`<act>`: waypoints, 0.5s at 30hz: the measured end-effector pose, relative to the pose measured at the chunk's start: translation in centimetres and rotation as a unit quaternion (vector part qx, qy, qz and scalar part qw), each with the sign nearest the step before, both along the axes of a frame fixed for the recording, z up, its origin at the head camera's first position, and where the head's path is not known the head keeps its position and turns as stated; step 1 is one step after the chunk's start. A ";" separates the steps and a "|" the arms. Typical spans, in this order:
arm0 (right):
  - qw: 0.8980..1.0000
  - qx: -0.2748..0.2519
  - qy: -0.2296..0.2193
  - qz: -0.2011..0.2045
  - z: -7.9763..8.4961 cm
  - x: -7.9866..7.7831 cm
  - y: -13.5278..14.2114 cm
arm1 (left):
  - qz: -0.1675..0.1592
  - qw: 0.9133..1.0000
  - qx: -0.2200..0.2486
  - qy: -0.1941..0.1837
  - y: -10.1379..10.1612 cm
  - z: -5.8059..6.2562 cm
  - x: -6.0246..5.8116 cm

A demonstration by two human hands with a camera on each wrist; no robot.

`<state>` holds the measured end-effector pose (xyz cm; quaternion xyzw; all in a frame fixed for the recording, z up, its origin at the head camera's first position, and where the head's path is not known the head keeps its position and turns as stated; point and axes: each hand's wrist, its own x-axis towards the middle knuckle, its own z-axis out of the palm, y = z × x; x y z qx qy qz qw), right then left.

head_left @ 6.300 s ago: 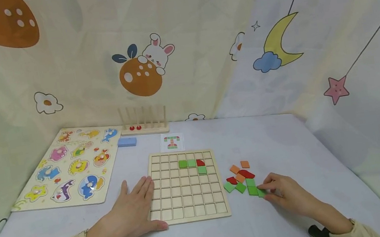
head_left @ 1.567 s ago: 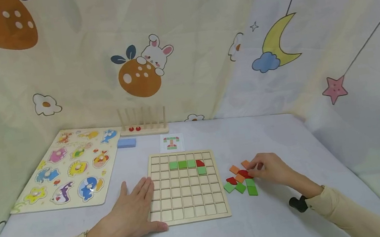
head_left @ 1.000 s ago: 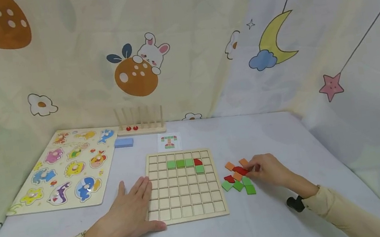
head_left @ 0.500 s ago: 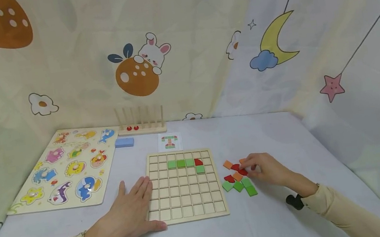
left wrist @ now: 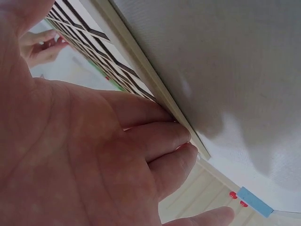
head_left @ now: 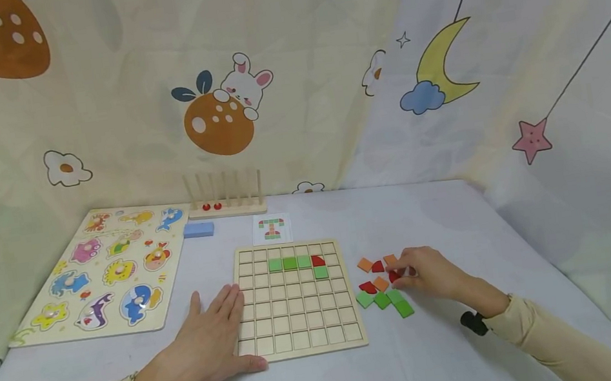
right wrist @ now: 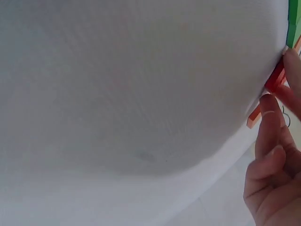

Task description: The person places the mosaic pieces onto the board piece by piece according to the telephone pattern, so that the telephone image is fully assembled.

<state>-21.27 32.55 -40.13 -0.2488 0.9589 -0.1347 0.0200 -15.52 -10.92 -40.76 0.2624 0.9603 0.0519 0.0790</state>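
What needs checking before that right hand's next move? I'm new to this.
1. Board steadied: ok; the left hand rests along its left edge.
2. Pattern card in sight: ok; it lies uncovered just beyond the board.
3. Red piece between the fingers of the right hand: ok, as the right wrist view shows.
4. Red piece turned correctly: cannot tell; the fingers partly hide it.
5. Fingers clear of the loose tiles: not ok; they are down among them.
6. Square left of the three green tiles: ok; it is bare.
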 end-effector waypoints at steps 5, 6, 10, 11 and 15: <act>1.000 -0.002 -0.011 0.018 0.2 0.0 0.1 | 0.000 1.000 0.003 -0.003 0.0 0.1 0.0; 1.000 -0.002 -0.008 0.023 0.2 0.1 0.1 | 0.001 1.000 0.003 -0.004 0.1 0.1 0.0; 0.999 -0.002 0.006 0.031 0.2 0.2 0.1 | -0.001 1.000 0.005 -0.003 0.1 0.1 0.0; 1.000 -0.002 0.007 0.031 0.2 0.2 0.1 | -0.001 1.000 0.005 -0.003 0.1 0.1 0.1; 0.999 -0.001 0.015 0.030 0.1 0.2 0.1 | 0.001 1.000 0.001 0.000 0.0 0.1 0.0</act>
